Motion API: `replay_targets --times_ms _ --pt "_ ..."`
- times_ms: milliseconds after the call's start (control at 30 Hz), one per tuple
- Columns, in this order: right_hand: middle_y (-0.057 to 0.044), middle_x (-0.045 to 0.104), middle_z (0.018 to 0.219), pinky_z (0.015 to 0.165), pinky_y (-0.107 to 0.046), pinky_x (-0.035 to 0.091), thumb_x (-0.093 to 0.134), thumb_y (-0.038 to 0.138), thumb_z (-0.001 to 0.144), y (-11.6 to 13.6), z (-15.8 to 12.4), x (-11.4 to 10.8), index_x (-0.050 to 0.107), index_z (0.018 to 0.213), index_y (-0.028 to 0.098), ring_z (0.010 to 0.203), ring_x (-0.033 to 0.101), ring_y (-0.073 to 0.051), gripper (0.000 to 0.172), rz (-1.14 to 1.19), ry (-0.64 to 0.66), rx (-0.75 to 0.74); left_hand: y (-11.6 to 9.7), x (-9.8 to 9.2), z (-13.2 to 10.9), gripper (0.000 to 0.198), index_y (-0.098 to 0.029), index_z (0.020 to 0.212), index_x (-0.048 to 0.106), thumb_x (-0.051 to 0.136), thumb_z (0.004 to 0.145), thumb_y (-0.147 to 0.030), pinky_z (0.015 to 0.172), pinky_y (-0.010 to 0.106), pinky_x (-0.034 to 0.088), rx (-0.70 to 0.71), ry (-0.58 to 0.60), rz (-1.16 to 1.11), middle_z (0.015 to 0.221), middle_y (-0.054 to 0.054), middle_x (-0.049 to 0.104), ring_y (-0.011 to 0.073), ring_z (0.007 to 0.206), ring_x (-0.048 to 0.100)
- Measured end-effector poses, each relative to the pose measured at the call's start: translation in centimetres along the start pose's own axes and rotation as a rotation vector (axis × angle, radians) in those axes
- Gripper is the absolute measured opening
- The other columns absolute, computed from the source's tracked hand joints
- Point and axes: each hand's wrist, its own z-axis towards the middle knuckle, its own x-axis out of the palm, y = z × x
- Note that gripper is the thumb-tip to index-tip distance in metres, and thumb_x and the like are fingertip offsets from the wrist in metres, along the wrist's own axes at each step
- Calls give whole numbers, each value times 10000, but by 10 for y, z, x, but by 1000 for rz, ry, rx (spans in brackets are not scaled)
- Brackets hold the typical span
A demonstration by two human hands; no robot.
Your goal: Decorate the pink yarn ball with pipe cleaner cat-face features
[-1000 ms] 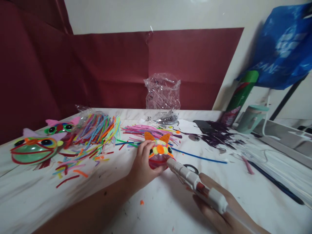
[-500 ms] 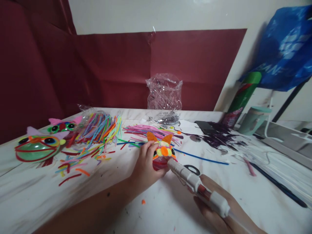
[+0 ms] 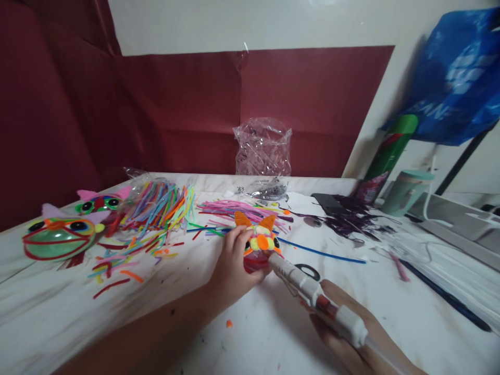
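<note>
In the head view, my left hand [image 3: 233, 263] is closed around a small craft animal head [image 3: 262, 243] with orange ears, black eyes and an orange and yellow nose. My right hand [image 3: 344, 317] grips a white hot glue gun [image 3: 300, 284], whose nozzle meets or nearly meets the lower front of the head. A clear glue stick trails from the gun's back end. Just beyond the gun lies a black ring-shaped handle [image 3: 308, 271], partly hidden. A blue pipe cleaner [image 3: 324, 251] stretches to the right behind the head.
Two finished-looking craft heads, one green [image 3: 58, 242] and one pink-eared [image 3: 103, 203], sit at left beside a pile of coloured pipe cleaners [image 3: 160, 205]. Pink pipe cleaners [image 3: 234, 208] lie behind my hands. At right are purple strands [image 3: 351, 216], a phone-like dark slab [image 3: 327, 204] and a green cup [image 3: 406, 192].
Almost nothing differs; both hands, the craft head and the glue gun hold their places, with only a very slight shift of the whole view.
</note>
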Motion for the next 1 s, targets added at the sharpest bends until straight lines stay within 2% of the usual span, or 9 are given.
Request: replay_targets --times_ms 500,767,1000 --pt "6 598 681 522 -229 521 473 143 793 3 -1 -1 487 749 243 579 628 -162 109 3 -58 38 1 0 0 628 -193 1203 404 722 674 -304 976 495 436 -8 7 -11 1236 160 440 310 1183 463" --pt "-7 624 719 558 -236 540 497 141 780 4 1 -3 519 785 246 632 647 -174 107 4 -18 31 -1 0 1 610 -205 1209 415 713 684 -294 968 490 439 -23 -26 -21 1223 145 455 308 1174 471" --pt "-6 608 732 572 -226 535 474 126 809 -1 -1 -1 522 851 233 639 635 -156 125 10 27 13 0 0 0 628 -209 1216 406 717 675 -280 966 485 447 -9 -6 -12 1229 146 450 307 1177 468"
